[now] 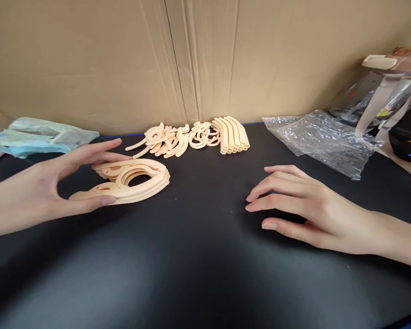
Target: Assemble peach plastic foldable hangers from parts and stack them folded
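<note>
My left hand (60,180) spans a stack of flat, beige, curved hanger pieces (150,187) on the black table (198,256). The thumb lies along the stack's near edge and a fingertip is at its far edge, while the index finger is lifted. A round opening shows in the middle of the stack. On the right, my right hand (304,210) is held low over the table, fingers spread and slightly bent, with nothing in it. Behind the stack lies a loose pile of beige hooks (167,139), beside small curved pieces (203,135) and a neat row of curved hanger arms (230,135).
A crumpled clear plastic bag (329,139) lies at the back right, near a transparent bottle (373,93) with a strap. A light-blue soft packet (37,135) is at the back left. Cardboard (123,59) stands along the table's far edge.
</note>
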Tool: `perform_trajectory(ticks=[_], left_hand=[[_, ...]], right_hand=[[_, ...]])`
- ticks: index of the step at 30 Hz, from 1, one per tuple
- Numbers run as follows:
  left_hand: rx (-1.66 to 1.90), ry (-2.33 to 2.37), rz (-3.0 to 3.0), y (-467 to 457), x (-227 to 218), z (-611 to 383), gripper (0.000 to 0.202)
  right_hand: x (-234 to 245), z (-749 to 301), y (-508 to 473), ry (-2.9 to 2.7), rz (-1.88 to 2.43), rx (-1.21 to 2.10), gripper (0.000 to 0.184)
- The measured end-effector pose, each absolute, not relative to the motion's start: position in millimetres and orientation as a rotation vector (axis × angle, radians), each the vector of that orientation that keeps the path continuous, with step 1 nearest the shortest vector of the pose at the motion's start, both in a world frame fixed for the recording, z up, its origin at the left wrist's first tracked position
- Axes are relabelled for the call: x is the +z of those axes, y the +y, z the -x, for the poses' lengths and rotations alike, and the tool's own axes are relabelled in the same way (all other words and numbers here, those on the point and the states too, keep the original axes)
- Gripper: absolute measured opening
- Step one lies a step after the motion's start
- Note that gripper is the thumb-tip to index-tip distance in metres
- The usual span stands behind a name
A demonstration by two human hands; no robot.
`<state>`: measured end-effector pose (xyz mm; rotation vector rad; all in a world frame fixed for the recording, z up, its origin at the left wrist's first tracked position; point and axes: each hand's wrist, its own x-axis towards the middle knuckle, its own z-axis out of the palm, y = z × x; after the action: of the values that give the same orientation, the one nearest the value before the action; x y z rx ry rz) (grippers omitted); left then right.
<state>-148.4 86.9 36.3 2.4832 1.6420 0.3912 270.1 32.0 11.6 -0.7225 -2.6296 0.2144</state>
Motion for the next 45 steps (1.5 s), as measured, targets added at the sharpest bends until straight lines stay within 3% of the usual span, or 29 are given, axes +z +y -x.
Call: perform_trajectory(ticks=[13,45], left_hand=[[0.227,1.816,-2.533,93,33,175,0.116],[0.212,1.839,-2.436,88,37,166,0.118]], right_hand=[[13,-270,31,-2.638,0.735,0.215,0.02],[14,-269,31,-2.657,0.744,0.234,0.021]])
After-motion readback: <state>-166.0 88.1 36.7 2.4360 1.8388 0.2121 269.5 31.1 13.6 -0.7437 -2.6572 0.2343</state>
